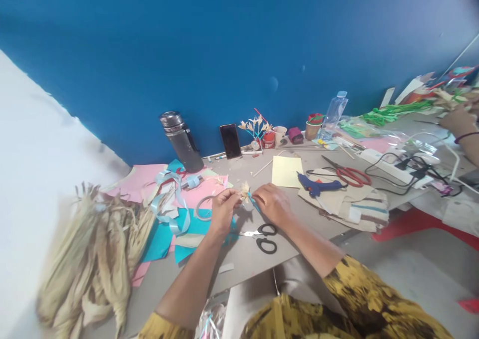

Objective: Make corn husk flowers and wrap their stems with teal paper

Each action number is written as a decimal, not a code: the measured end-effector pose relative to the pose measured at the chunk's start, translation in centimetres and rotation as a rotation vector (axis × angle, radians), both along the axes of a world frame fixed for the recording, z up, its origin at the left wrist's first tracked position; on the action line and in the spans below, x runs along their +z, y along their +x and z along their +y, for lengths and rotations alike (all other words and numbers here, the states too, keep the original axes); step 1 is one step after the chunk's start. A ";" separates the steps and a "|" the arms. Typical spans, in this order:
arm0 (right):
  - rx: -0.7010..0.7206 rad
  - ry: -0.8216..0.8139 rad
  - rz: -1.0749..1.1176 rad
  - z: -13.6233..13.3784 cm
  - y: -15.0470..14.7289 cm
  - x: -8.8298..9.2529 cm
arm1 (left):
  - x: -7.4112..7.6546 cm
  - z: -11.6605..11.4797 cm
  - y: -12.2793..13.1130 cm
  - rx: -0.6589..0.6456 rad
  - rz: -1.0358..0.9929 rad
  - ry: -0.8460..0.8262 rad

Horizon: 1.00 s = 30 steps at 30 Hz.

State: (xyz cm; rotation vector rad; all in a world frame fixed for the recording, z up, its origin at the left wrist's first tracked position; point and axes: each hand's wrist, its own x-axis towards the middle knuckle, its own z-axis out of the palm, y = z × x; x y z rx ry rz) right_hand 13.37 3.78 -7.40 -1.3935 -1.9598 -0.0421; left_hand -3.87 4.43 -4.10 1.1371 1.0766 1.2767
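Between my two hands is a small pale husk flower [245,191] on a blue-wrapped stem [255,204]. My left hand [224,207] pinches the flower's petals from the left, fingertips closed. On the right, the fingers of my right hand [272,204] are closed round the blue stem just below the flower head. Black-handled scissors [266,245] lie on the table under my hands, blades pointing left. Beside my left hand lies a roll of tape [202,209], partly hidden by that hand. Similar finished flowers [256,128] with blue stems stand by the wall.
Dried corn husks [108,259] heap at the left. A dark flask [183,144], a phone [230,140] and a water bottle [334,114] stand along the wall. A blue glue gun [318,185], red-handled scissors [352,175] and a power strip [389,167] lie right. Another person's hand [459,122] shows far right.
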 end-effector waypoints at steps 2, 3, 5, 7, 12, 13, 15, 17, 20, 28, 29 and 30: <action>0.016 -0.011 -0.001 0.0 0.0 0.0 | -0.1 0.1 0.0 0.008 0.001 -0.009; 0.025 -0.017 -0.004 0.1 0.0 0.0 | -0.1 0.1 0.1 0.008 0.003 -0.010; 0.037 -0.025 -0.009 0.1 0.0 -0.1 | -0.1 0.1 0.1 0.001 0.003 -0.006; 0.044 -0.033 -0.005 0.1 0.0 -0.1 | 0.0 0.1 0.0 -0.004 0.003 0.001; 0.032 -0.088 0.099 0.2 0.0 -0.3 | 0.0 0.2 -0.1 0.003 -0.047 -0.005; 0.022 -0.119 0.146 0.3 0.0 -0.3 | 0.1 0.2 -0.1 0.017 -0.067 -0.016; 0.003 -0.189 0.258 0.5 0.0 -0.4 | 0.1 0.2 -0.1 0.051 -0.090 -0.045; -0.017 -0.236 0.353 0.6 0.0 -0.5 | 0.1 0.2 0.0 0.072 -0.066 -0.068; -0.050 -0.261 0.429 0.8 0.0 -0.6 | 0.0 0.2 0.0 0.068 0.040 -0.064; -0.113 -0.272 0.517 1.0 0.1 0.2 | -0.9 0.9 -0.5 0.140 0.224 -0.020; -0.121 -0.284 0.523 1.0 0.0 0.2 | -0.8 1.0 -0.6 0.166 0.183 -0.018; -0.129 -0.296 0.527 1.1 0.0 0.1 | -0.8 1.1 -0.7 0.191 0.138 -0.011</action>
